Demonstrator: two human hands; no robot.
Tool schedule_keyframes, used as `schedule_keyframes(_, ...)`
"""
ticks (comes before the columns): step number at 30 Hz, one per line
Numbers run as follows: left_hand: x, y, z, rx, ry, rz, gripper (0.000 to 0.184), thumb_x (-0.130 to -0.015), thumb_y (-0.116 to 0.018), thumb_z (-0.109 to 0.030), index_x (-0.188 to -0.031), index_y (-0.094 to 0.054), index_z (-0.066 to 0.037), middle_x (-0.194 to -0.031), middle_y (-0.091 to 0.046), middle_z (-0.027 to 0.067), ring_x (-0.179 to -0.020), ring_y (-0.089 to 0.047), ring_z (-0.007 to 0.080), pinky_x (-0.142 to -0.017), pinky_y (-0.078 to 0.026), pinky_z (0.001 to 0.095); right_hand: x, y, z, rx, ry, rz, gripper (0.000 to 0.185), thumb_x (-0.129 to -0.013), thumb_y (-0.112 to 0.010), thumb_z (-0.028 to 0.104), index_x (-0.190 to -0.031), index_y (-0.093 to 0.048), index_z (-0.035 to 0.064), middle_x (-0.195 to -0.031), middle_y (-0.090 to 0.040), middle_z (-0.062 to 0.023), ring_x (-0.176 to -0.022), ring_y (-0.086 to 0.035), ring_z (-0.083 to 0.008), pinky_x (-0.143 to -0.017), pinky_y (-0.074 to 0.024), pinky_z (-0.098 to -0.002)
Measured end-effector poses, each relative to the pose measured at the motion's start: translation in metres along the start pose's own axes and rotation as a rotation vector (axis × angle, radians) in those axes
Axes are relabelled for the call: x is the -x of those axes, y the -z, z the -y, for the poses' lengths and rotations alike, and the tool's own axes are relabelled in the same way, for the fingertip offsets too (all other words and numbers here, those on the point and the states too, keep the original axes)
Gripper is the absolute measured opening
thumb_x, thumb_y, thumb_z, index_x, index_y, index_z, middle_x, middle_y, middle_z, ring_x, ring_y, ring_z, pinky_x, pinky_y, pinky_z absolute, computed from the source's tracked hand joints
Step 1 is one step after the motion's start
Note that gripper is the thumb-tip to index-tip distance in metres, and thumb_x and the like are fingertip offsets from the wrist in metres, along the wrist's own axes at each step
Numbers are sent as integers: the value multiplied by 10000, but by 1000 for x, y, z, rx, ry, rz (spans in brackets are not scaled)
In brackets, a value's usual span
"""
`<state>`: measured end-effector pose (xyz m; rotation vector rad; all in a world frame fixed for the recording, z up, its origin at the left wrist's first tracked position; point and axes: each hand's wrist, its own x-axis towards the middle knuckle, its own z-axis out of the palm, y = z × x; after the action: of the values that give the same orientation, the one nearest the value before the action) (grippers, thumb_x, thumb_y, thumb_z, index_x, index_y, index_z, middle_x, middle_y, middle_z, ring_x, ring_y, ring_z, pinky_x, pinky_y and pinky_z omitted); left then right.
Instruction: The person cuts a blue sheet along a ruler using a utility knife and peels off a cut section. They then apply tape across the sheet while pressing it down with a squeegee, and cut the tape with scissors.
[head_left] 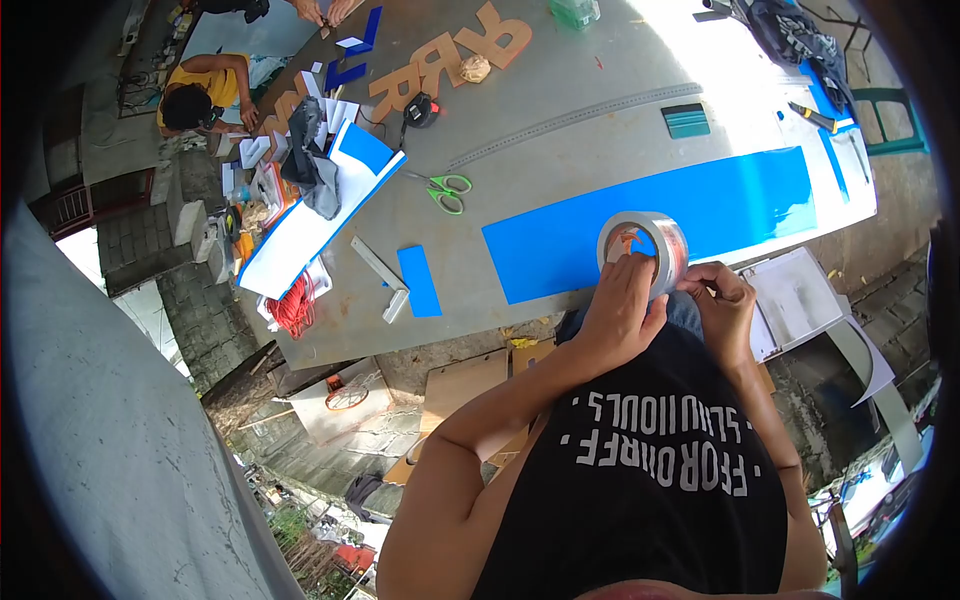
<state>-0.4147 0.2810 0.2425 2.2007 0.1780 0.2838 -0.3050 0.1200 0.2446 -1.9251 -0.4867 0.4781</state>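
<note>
A wide roll of tape (673,240) is held up above the near edge of the blue sheet (700,205). My left hand (630,305) grips the roll, its fingers hooked over the rim into the hollow core. At the roll's lower right side, my right hand (722,300) is closed in a pinch against the tape; what lies between its fingertips is too small to make out. The blue sheet lies flat on the grey table (480,270), left and right of the roll.
Green scissors (447,193), a metal square (380,268), a small blue piece (419,281) and a long steel ruler (575,125) lie on the table. Cut-out letters (435,65) are farther back. A co-worker (205,85) is at the far left. A cutter (812,117) lies right.
</note>
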Motion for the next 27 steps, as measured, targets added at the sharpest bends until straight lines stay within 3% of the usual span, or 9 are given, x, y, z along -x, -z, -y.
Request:
schedule_keyframes(3, -3, -2, -5, 19, 30, -13, 470, -891, -691, -89, -1272, -449, 40, -1120, -549, 234, -1016, -561, 421, -896, -446, 508, -1, -1, -1, -18, 37, -4, 173, -836, -775, -87, -981, -724, -9, -912, -768, -86, -851, -740, -158, -773, -574, -290)
schedule_keyframes(6, -3, -8, -8, 54, 56, -57, 462, -887, -690, -76, -1260, -447, 49, -1104, -538, 237, -1004, -558, 418, -896, -445, 507, -5, -2, 15, -153, -88, -70, 230, -833, -783, -86, -1041, -735, 2, -943, -768, -100, -875, -745, -175, -788, -576, -304)
schedule_keyframes(8, -4, -11, -8, 52, 42, -100, 448, -878, -691, -63, -1238, -452, 54, -1067, -524, 230, -974, -553, 406, -879, -442, 499, -6, -1, 9, -17, 48, -58, 274, -832, -796, -71, -1087, -741, 15, -953, -772, -105, -883, -752, -188, -798, -578, -314)
schedule_keyframes(14, -3, -8, -7, 76, 73, -80, 428, -890, -692, -70, -1224, -452, 47, -1059, -519, 230, -961, -548, 412, -870, -438, 500, -3, -1, 1, 27, 70, -55, 225, -831, -805, -58, -1036, -735, 0, -953, -780, -109, -877, -759, -189, -792, -580, -311)
schedule_keyframes(16, 1, -8, -3, 71, 87, -31, 529, -911, -694, -88, -1340, -421, 59, -1173, -553, 262, -1069, -572, 442, -943, -447, 521, -4, -2, 5, 6, 40, -57, 183, -838, -800, -63, -994, -724, -6, -936, -782, -96, -851, -755, -171, -781, -580, -300)
schedule_keyframes(27, 4, -2, 5, 78, 39, -51, 462, -906, -705, -91, -1268, -448, 37, -1109, -537, 242, -1024, -572, 418, -894, -446, 509, -13, -5, 13, 98, -41, 20, 64, -923, -735, -14, -962, -688, -30, -870, -746, -101, -806, -727, -152, -747, -559, -292)
